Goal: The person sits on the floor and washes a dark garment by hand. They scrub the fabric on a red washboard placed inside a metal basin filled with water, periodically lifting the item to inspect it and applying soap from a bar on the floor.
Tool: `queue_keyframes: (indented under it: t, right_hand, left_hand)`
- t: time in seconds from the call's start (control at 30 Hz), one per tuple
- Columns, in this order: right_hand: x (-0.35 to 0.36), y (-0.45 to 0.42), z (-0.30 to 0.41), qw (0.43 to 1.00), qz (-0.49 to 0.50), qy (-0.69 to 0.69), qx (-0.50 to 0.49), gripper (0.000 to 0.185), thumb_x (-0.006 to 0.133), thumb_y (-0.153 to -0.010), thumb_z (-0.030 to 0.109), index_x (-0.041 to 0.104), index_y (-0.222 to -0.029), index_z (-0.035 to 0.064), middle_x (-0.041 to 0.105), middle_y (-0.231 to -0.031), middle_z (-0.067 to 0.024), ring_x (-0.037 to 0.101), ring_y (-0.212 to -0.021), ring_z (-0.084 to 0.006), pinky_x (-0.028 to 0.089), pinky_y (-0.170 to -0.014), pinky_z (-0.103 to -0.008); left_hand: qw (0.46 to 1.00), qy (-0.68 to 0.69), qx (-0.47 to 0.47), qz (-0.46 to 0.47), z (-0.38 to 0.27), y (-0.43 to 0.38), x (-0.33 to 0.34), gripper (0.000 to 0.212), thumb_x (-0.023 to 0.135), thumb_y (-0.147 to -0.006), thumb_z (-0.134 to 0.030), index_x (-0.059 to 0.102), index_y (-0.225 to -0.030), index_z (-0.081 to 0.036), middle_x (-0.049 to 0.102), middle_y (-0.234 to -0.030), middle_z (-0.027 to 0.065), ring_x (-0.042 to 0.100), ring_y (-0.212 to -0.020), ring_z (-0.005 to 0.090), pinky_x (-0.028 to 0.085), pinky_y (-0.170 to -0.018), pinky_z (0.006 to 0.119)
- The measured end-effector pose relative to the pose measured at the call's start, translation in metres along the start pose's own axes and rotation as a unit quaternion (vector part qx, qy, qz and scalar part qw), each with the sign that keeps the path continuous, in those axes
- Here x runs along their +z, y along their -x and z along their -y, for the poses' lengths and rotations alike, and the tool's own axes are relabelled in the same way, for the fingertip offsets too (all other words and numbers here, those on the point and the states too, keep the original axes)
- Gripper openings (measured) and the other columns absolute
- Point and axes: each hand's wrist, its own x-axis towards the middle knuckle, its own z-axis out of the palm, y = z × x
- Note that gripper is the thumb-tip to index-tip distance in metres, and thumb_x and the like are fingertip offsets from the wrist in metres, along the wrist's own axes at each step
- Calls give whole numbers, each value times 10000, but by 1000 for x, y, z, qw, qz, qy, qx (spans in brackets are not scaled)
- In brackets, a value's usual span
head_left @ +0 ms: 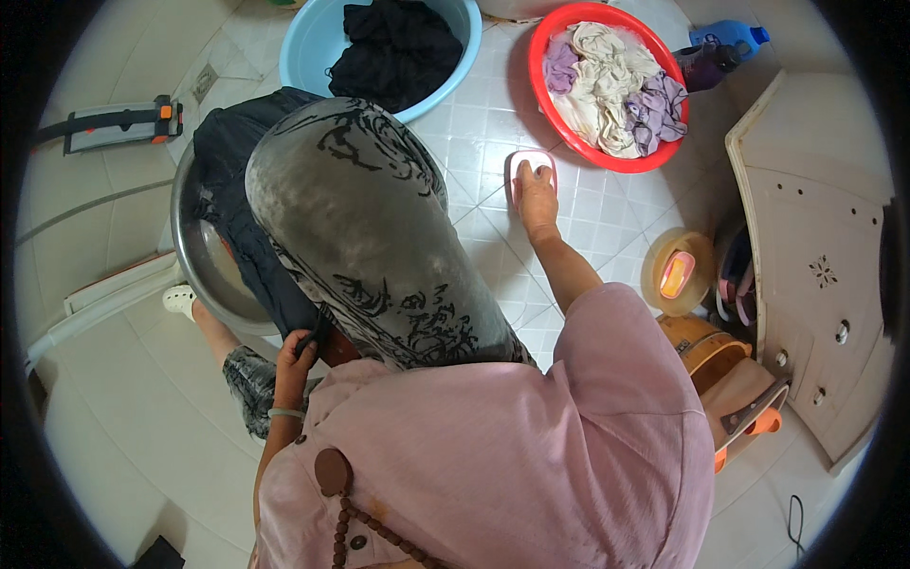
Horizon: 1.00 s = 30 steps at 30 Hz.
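My left hand [290, 366] grips the edge of a wet dark garment [245, 242]. That garment drapes over the rim of a large metal basin [186, 245], and cloudy water shows beneath it. Beside the left fingers is a reddish-brown surface [338, 348], mostly hidden by cloth and my knee. My right hand [537, 198] reaches down to a small pink-and-white oval dish or brush [533, 158] on the tiled floor. Its fingers rest over this piece; whether they grip something in it is hidden.
A light-blue basin [288, 50] holds black cloth, and a red basin [539, 85] holds white and purple laundry. Two bottles [729, 43] stand by the wall. A yellowish bowl [650, 274] contains a pink dish with orange soap [674, 276]. A wooden bucket [700, 345] and white cabinet [817, 235] are at right.
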Motion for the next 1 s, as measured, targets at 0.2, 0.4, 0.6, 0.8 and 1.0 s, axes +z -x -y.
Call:
queue_keyframes:
  t: [0.2,0.4,0.6,0.8,1.0]
  right_hand:
    - [18,-3,-15,999,0,42,-30,178,568,-891,79,539,-1066,103,569,-957,-203,664,-778,-384,555,-678,-470]
    - [22,-8,-36,996,-33,-64,-58,154,547,-884,28,569,-1032,65,604,-984,-207,657,-833,-388,536,-720,-470]
    - [53,-25,-67,912,-14,-402,75,158,545,-928,136,644,-969,19,654,-899,-129,615,-788,-220,500,-737,-373]
    - [28,-18,-72,908,7,-418,-20,142,548,-925,104,644,-978,13,630,-737,-49,604,-669,-131,473,-578,-291]
    - [-60,-27,-1,818,74,-570,7,132,514,-963,88,621,-1003,22,582,-800,11,538,-717,-90,441,-617,-254]
  left_hand:
    - [999,-42,29,0,4,-2,-1,127,596,-957,-74,602,-1083,-54,542,-885,-57,480,-806,47,419,-722,195]
    - [993,-100,59,-31,10,-6,-1,130,618,-926,-69,615,-1055,-52,554,-852,-44,486,-773,63,425,-703,215]
    - [992,-103,54,-51,18,-4,4,142,629,-924,-89,622,-1061,-51,570,-872,-19,520,-809,87,450,-724,237]
    - [998,-24,11,-60,-9,10,6,364,613,-978,-295,613,-1208,-12,643,-1116,57,564,-1056,153,445,-933,287]
    - [988,17,126,-85,9,12,1,418,534,-1014,-352,596,-1283,-38,617,-1206,94,566,-1109,207,459,-923,327]
